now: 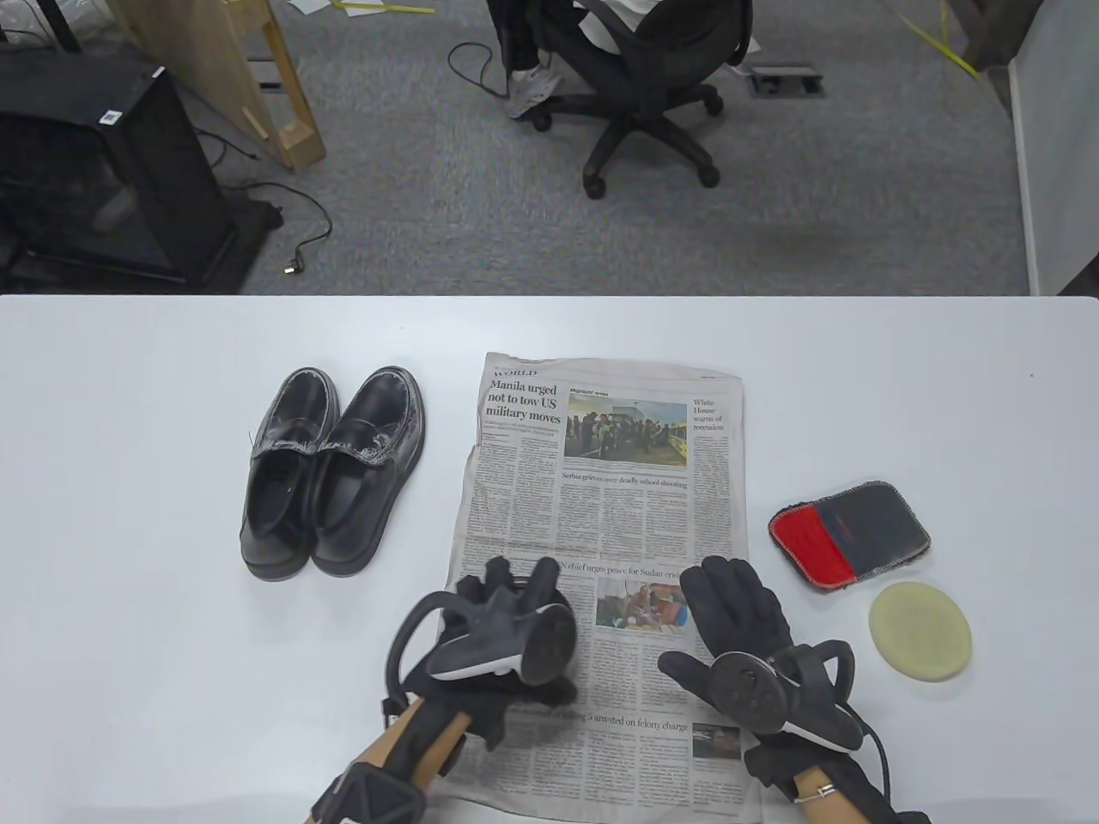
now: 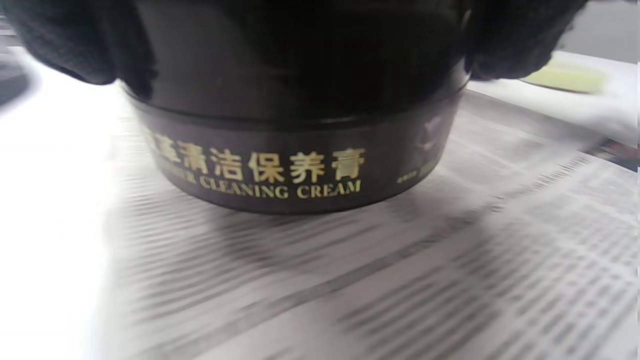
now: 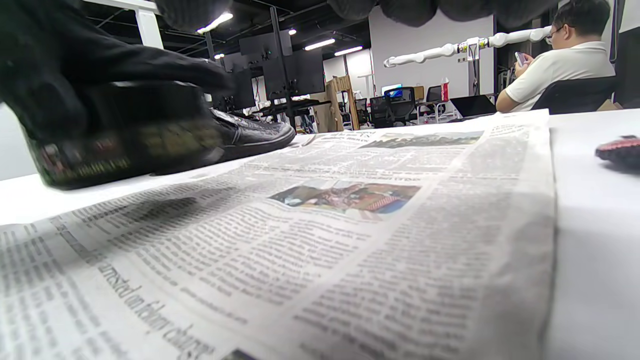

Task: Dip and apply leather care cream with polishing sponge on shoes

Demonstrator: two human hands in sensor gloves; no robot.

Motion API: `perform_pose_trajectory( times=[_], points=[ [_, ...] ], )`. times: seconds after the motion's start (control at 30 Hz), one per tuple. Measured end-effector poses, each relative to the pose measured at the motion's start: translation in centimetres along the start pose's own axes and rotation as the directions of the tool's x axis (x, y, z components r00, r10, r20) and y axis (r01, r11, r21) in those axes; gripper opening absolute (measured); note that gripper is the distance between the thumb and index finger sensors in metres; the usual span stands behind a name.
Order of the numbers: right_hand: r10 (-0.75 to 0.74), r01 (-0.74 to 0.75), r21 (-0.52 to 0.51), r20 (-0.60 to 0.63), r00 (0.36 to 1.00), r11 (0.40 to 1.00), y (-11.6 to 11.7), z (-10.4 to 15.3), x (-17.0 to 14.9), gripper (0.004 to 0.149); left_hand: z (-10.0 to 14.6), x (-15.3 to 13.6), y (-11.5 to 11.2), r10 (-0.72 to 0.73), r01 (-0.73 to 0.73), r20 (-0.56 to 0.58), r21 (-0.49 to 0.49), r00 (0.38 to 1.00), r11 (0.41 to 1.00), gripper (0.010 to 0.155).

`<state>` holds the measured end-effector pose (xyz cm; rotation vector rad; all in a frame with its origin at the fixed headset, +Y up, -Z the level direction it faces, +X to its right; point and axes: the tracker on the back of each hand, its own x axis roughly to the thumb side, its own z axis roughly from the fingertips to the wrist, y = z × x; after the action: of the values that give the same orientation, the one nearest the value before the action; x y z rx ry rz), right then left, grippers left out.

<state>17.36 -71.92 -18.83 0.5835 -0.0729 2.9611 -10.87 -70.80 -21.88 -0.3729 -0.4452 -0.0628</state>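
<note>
Left hand [image 1: 498,635] gripped black cream tin [image 2: 300,150] over newspaper [image 1: 601,515], right hand [image 1: 738,627] lay spread, empty, shoes [image 1: 330,472], sponge [image 1: 920,631] apart.

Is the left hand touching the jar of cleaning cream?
Touching. In the left wrist view, the gloved fingers of the left hand wrap over the top of the cream jar on both sides, with no gap.
</note>
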Motion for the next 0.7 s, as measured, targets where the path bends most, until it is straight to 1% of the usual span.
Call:
perform_pose_trajectory(
  times=[0.07, 0.1, 0.17, 0.23, 0.3, 0.43, 0.47, 0.5, 0.57, 0.63, 0.67, 0.7],
  points=[
    [0.01, -0.01, 0.014, 0.001, 1.0, 1.0, 0.2, -0.1, 0.1, 0.087, 2.2, -4.5, -0.4, 0.058, -0.055, -0.124, 0.022, 0.991, 0.998, 0.124],
    [0.012, -0.012, 0.018, 0.002, 1.0, 1.0, 0.3, -0.2, 0.2, 0.087, 2.9, -6.0, -0.8, 0.072, -0.069, -0.165, 0.028, 0.984, 0.997, 0.124],
    [0.018, -0.019, 0.032, 0.005, 1.0, 0.999, 0.5, -0.3, 0.4, 0.087, 4.7, -10.1, -2.2, 0.107, -0.104, -0.303, 0.025, 0.947, 0.994, 0.124],
    [0.024, -0.024, 0.043, 0.001, 1.0, 0.999, 0.8, -0.4, 0.4, 0.087, 5.6, -12.6, -3.4, 0.109, -0.115, -0.381, 0.007, 0.918, 0.993, 0.124],
    [0.029, -0.028, 0.056, -0.004, 1.0, 0.998, 1.0, -0.5, 0.3, 0.087, 6.2, -14.3, -4.4, 0.115, -0.129, -0.429, -0.004, 0.896, 0.992, 0.124],
    [0.035, -0.034, 0.071, -0.011, 0.999, 0.997, 1.4, -0.6, 0.2, 0.087, 6.6, -16.4, -5.9, 0.162, -0.187, -0.465, -0.007, 0.87, 0.982, 0.124],
    [0.034, -0.033, 0.073, -0.012, 0.999, 0.997, 1.4, -0.6, 0.2, 0.087, 6.9, -16.6, -5.9, 0.185, -0.2, -0.46, 0.017, 0.868, 0.98, 0.124],
    [0.034, -0.033, 0.075, -0.012, 0.999, 0.997, 1.4, -0.6, 0.2, 0.087, 6.9, -16.6, -5.9, 0.189, -0.198, -0.456, 0.029, 0.87, 0.98, 0.124],
    [0.035, -0.034, 0.084, -0.012, 0.999, 0.996, 1.4, -0.6, 0.3, 0.087, 6.8, -16.4, -5.6, 0.166, -0.191, -0.459, -0.009, 0.873, 0.981, 0.123],
    [0.042, -0.041, 0.088, -0.01, 0.999, 0.995, 1.5, -0.6, 0.3, 0.087, 6.8, -15.9, -5.1, 0.143, -0.17, -0.46, -0.017, 0.876, 0.985, 0.123],
    [0.044, -0.043, 0.088, -0.009, 0.999, 0.995, 1.5, -0.6, 0.3, 0.088, 6.8, -15.6, -4.9, 0.139, -0.158, -0.456, -0.004, 0.879, 0.987, 0.122],
    [0.045, -0.045, 0.087, -0.009, 0.999, 0.995, 1.5, -0.6, 0.3, 0.087, 6.8, -14.9, -4.3, 0.136, -0.136, -0.438, 0.031, 0.888, 0.99, 0.12]
  ],
)
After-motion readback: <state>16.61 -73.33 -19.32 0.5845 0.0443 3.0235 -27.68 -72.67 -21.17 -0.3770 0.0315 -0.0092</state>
